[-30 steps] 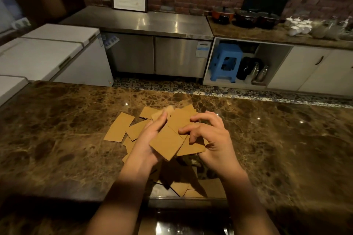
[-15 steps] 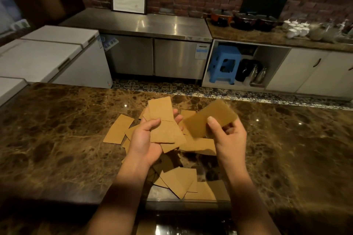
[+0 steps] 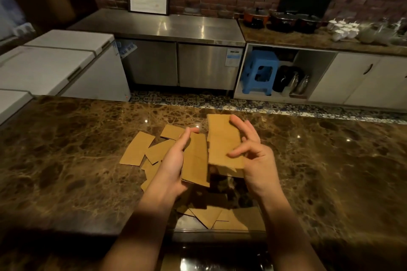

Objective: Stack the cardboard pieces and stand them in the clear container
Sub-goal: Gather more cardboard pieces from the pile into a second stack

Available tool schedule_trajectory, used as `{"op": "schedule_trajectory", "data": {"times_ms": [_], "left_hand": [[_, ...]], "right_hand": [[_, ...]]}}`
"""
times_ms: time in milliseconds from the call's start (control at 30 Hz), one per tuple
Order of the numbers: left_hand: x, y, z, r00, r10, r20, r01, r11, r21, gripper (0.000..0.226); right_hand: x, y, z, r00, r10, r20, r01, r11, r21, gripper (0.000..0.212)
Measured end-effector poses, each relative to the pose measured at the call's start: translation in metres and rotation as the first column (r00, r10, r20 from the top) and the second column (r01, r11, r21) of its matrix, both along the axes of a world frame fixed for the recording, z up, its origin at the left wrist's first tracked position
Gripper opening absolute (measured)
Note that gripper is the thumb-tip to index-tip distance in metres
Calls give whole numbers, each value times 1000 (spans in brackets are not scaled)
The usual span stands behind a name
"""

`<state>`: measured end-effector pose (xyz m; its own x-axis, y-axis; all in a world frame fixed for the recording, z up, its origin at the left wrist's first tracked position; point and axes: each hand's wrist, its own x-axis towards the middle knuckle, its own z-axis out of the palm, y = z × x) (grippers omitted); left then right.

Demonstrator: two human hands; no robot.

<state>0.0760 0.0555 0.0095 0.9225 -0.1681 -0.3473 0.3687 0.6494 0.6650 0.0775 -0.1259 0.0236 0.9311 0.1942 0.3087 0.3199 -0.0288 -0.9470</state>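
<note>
Both hands hover above the table (image 3: 66,160), each with cardboard in its grip: the left hand (image 3: 174,167) cups a small stack (image 3: 195,160) from its outer edge, thumb on top and fingers underneath, while the right hand (image 3: 253,160) pinches a second batch (image 3: 222,143) between a thumb laid across its face and fingers curled over the far end. The two bundles lie side by side, edges nearly touching, both with their long axis running away from the person; the right batch sits a little higher and farther out, so I judge the joining move to be a short slide leftward and down onto the left stack. The pieces are flat, thin, matte brown rectangles with cut edges, light and slightly bendable by the look of them. More loose pieces (image 3: 137,149) lie fanned on the glossy, veined marble to the left of the hands, and others (image 3: 211,215) rest below the hands in the clear container (image 3: 220,230), lying flat and askew, not upright. Its walls are hard to make out
</note>
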Motion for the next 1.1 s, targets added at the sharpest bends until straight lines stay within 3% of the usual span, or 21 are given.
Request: {"op": "schedule_trajectory", "data": {"times_ms": [100, 267, 333, 400, 500, 567, 667, 767, 867, 933, 967, 1000, 1033, 1100], "left_hand": [[-2, -1, 2, 999, -52, 9, 53, 996, -70, 54], [-1, -3, 0, 988, 58, 143, -33, 984, -173, 52], [-1, -2, -1, 987, 67, 145, -39, 982, -185, 56], [1, 0, -3, 984, 124, 124, -103, 981, -165, 54], [4, 3, -5, 965, 259, 43, -247, 950, -189, 39], [4, 5, -6, 950, 312, 15, -305, 936, -177, 30], [3, 5, -5, 952, 304, 28, -296, 940, -170, 31], [2, 3, -3, 955, 296, 21, -289, 945, -154, 32], [4, 3, 2, 952, 307, 7, -302, 941, -153, 32], [6, 6, 8, 951, 308, 1, -304, 939, -160, 31], [8, 9, 10, 950, 314, -1, -310, 937, -160, 30], [9, 13, 13, 948, 320, 2, -315, 936, -156, 29], [9, 17, 16, 946, 325, 10, -320, 936, -144, 29], [10, 24, 21, 942, 335, 28, -330, 938, -102, 28]], "right_hand": [[-3, 13, -5, 1000, 0, -12, -3, 966, -259, 69], [-7, 23, 0, 985, 136, -106, -166, 917, -363, 65], [-10, 25, 3, 966, 179, -186, -235, 909, -344, 59], [-9, 21, 8, 939, 202, -279, -260, 947, -191, 57], [6, 5, 16, 910, 59, -410, -97, 993, -73, 40], [23, -5, 11, 881, -88, -465, -36, 967, -252, 29], [47, -9, -9, 855, -158, -493, -186, 796, -577, 59], [61, -3, -27, 829, -223, -512, -282, 624, -729, 80], [70, 6, -41, 898, -259, -355, -317, 177, -932, 104], [75, 10, -41, 914, -263, -310, -321, 1, -947, 98], [79, 10, -37, 904, -258, -341, -354, -5, -935, 87], [85, 6, -33, 877, -249, -410, -411, 50, -910, 74], [92, 1, -29, 832, -239, -501, -475, 161, -865, 60], [102, -5, -17, 701, -213, -681, -501, 533, -682, 39]]}}
